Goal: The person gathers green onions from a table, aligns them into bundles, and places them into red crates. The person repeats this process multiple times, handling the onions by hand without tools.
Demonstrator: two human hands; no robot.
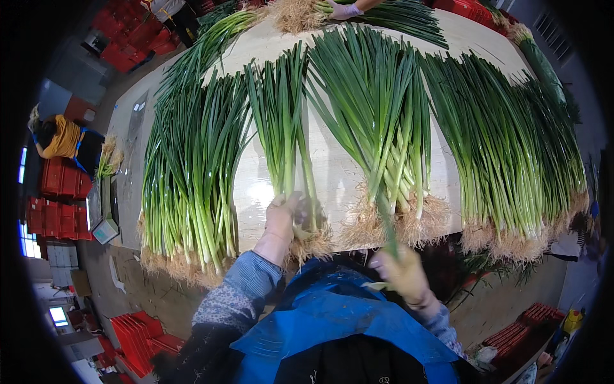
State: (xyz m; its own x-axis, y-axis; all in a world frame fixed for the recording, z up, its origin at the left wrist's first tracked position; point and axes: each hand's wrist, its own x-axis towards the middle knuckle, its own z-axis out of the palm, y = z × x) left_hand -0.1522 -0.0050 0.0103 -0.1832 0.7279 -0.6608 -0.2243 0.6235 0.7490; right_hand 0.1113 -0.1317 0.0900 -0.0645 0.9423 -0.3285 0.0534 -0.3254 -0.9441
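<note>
A small bunch of green garlic-like stalks (283,120) lies before me on the pale table, roots toward my body. My left hand (280,223) is closed around the lower stems, just above the tangled roots (312,242). Blurred by motion, my right hand (403,273) is off the table's near edge, gripping a loose green leaf (387,221) that extends up across the roots of the neighbouring bunch. That larger bunch (371,101) lies right of centre, some of its stems crossing. A paler leaf scrap (376,285) hangs beside my right fingers.
Thick rows of stalks lie left (192,158) and right (499,153) on the table (336,158). Across it, a co-worker's gloved hand (344,9) touches another bunch (297,14). Another person (64,137) is at far left, near red crates (60,218). A scale (105,230) sits at the left edge.
</note>
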